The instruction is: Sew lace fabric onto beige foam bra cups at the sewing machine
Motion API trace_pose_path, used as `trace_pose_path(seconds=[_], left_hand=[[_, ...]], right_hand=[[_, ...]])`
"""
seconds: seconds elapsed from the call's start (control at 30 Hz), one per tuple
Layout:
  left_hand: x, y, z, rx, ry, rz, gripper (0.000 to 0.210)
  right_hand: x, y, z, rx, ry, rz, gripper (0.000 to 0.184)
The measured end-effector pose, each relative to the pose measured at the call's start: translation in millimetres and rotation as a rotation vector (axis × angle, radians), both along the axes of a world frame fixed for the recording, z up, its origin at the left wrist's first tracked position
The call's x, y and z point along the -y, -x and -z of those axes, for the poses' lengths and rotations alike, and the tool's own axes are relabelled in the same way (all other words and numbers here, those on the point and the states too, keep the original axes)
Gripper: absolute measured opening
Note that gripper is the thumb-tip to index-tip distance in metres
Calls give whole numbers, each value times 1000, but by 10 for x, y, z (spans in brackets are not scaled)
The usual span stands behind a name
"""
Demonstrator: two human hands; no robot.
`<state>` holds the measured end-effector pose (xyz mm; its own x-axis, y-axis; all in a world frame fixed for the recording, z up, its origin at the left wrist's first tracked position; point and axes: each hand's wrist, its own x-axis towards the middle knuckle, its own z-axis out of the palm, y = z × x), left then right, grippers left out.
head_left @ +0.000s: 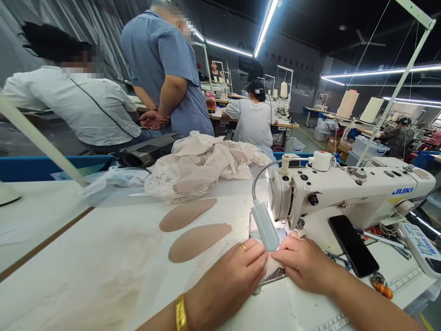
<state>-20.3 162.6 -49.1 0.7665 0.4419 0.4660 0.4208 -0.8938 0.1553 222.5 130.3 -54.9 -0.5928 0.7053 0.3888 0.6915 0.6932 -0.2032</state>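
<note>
My left hand (pixel 234 273) lies by the sewing machine's stitching area, its fingers pressed together at the edge of a pale piece of fabric (pixel 272 266). From the other side my right hand (pixel 308 262) grips the same fabric, fingertips close to the left ones. The grey head of a gooseneck lamp (pixel 265 227) hides the needle area and part of the fabric. Above both hands stands the white sewing machine (pixel 344 186). Two beige petal-shaped pieces, an upper one (pixel 186 215) and a lower one (pixel 198 242), lie flat to the left.
A heap of beige lace fabric (pixel 206 161) sits behind the cut pieces. To the right are a black phone (pixel 353 246), an orange-handled tool (pixel 381 287) and a white control box (pixel 422 246). Thread cones (pixel 347 105) stand behind the machine. Several people work or stand beyond the table.
</note>
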Motion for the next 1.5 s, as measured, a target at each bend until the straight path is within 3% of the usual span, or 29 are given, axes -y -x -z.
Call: trace_pose_path(seconds=[0.27,0.47,0.67,0.9,1.1,1.33,1.5], left_hand=[[-260,-12,202,82,21,141,32],[-511,-45,68,64,56,280,31],[-638,-87,-13,38,85,299,29],[-631,-114,-3,97,-24,327,29],[-610,-122,-49,86,52,361,29],[-672,-105,9,12,49,315,30],[-653,-100,48,-24,60,157,25]], right_hand=[[-3,4,41,3,-7,27,31],[-28,22,70,-6,-40,76,19],[-46,45,75,-13,-39,124,14],[-21,22,101,2,-19,109,21],[-18,6,128,-17,-29,90,29],[-17,28,95,9,-7,109,25],[-46,33,97,-37,-13,123,21]])
